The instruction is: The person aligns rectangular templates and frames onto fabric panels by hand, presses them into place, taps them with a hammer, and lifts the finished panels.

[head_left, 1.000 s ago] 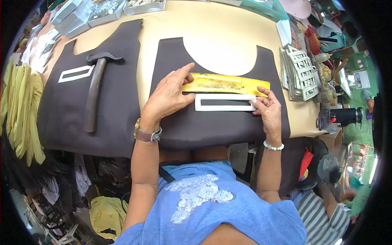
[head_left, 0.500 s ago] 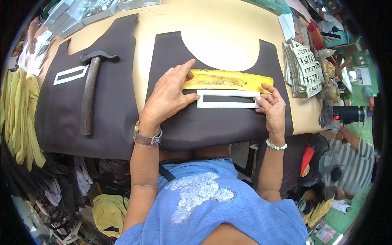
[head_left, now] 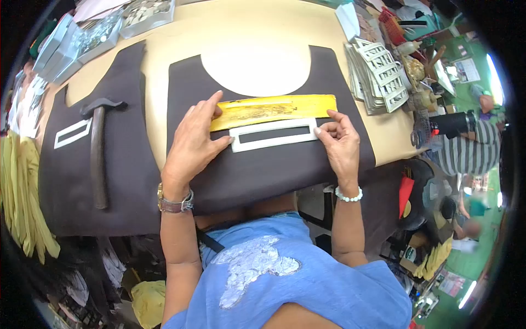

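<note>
A yellow strip (head_left: 274, 109) with dark smudges lies across a dark, scoop-necked piece (head_left: 257, 175). Just below it is a white rectangular frame (head_left: 274, 135) with a long slot. My left hand (head_left: 192, 140) has its fingers apart, fingertips on the strip's left end and thumb at the frame's left edge. At the other end, my right hand (head_left: 341, 140) pinches the frame's right end with thumb and fingers, one fingertip touching the strip's lower right corner.
On the left, a hammer (head_left: 98, 148) lies on a second dark piece (head_left: 55, 181) beside another white frame (head_left: 73, 133). Grey boxes (head_left: 145, 19) stand at the back left. Stacked frames (head_left: 383, 77) lie at the right. Yellow cloth (head_left: 22, 192) hangs at the far left. A person in stripes (head_left: 468, 148) is beyond.
The view has turned, shifting the table's contents leftward and tilting them. Both hands remain at the ends of the strip and frame, which lie close together.
</note>
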Tool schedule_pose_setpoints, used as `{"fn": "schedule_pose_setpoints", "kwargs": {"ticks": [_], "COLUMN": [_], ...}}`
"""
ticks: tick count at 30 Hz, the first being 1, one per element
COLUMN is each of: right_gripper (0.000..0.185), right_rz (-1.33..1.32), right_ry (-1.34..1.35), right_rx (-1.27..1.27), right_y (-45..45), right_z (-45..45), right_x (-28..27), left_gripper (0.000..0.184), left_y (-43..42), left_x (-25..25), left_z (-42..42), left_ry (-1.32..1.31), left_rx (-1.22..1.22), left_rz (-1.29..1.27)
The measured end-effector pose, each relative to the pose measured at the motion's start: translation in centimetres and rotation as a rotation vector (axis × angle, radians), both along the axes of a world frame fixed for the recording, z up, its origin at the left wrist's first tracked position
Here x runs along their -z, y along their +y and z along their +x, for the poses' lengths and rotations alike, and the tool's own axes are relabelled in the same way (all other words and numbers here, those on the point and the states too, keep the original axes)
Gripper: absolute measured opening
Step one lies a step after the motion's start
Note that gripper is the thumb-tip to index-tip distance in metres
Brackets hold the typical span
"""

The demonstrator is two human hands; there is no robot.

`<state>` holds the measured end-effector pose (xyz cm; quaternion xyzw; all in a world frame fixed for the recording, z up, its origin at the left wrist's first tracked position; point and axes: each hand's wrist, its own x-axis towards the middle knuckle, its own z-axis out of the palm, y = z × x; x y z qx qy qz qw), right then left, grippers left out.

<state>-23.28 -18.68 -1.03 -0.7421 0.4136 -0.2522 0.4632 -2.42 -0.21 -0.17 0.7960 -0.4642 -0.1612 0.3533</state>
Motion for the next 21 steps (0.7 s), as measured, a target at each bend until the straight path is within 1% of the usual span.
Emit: {"fn": "schedule_pose_setpoints", "kwargs": {"ticks": [7,16,19,21], "right_gripper": [0.043,0.039,0.033,0.027], "right_rz": [0.037,-0.026,-0.104,-0.468], "right_ry": [-0.066,0.027,-0.004,0.119], "right_rx": [0.044,0.046,0.02,-0.136], "right_y": [0.3,0.4,0.6,0.7], "right_z": [0.0,0.3,0.3,0.0], "right_x": [0.2,-0.8,-0.3,0.4], "left_gripper": [0.077,0.078,0.075,0.07], "left_y": [0.1,0.1,0.0,0.1], "left_x": [0.1,-0.1,-0.2,-0.4], "left_z": [0.1,-0.1,-0.2,-0.6], "left_ry": [0.005,0.033,0.002,-0.054], "left_rx": [0.013,0.017,0.019,0.012], "left_rz": [-0.019,-0.022,-0.023,-0.01]}}
